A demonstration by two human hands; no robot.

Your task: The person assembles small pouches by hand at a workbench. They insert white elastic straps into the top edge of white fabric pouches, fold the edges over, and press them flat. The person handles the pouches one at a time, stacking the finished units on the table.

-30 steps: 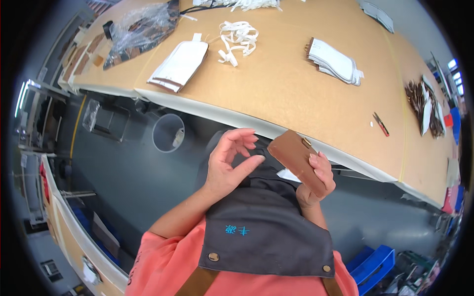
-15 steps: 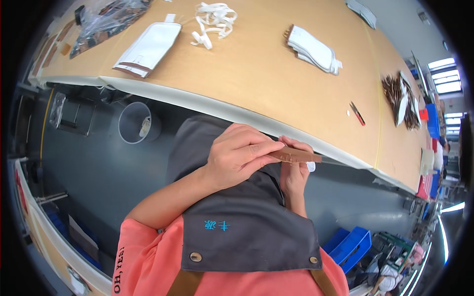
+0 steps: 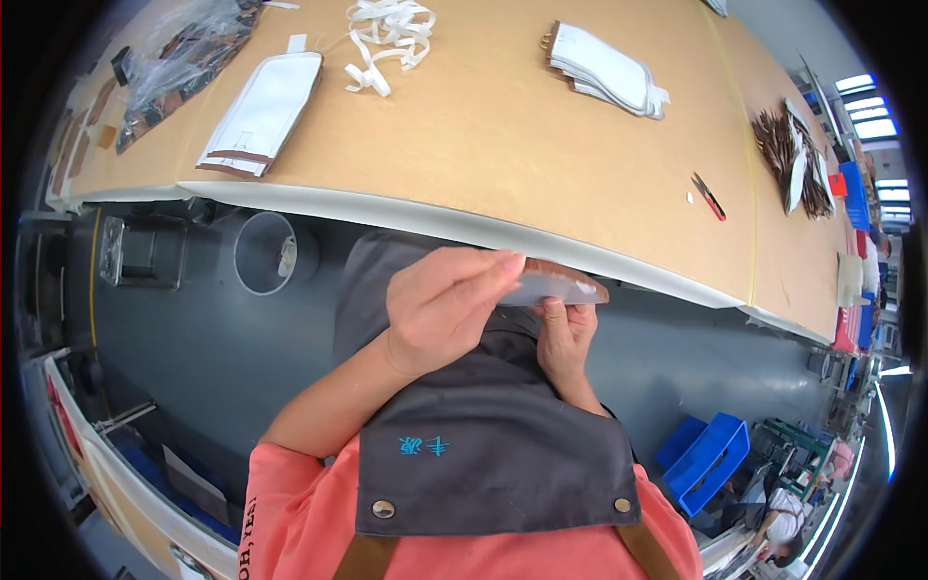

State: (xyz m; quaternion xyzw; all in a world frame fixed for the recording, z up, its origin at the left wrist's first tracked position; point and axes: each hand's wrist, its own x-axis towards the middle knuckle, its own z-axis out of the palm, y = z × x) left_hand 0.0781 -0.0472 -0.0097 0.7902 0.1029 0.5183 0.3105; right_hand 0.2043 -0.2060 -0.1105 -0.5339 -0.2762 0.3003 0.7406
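Note:
A thin flat piece with a brown edge and a pale grey-white face is held up in front of my apron, close to the table's front edge. My right hand grips it from below, thumb against the pale face. At its left end, my left hand is closed in a pinch, the fingertips meeting the brown edge. Those fingertips are slightly blurred. A small white patch shows near the piece's right end. The side turned away from me is hidden.
On the tan table lie white brown-edged pieces, a similar stack, tangled white tape, red-handled snips, a brown bundle and a plastic bag. A bin and blue crate stand on the floor.
The piece has tilted so its pale face now shows below the brown edge. My left hand has shifted slightly left, and my right thumb now presses the pale face. The view has shifted slightly.

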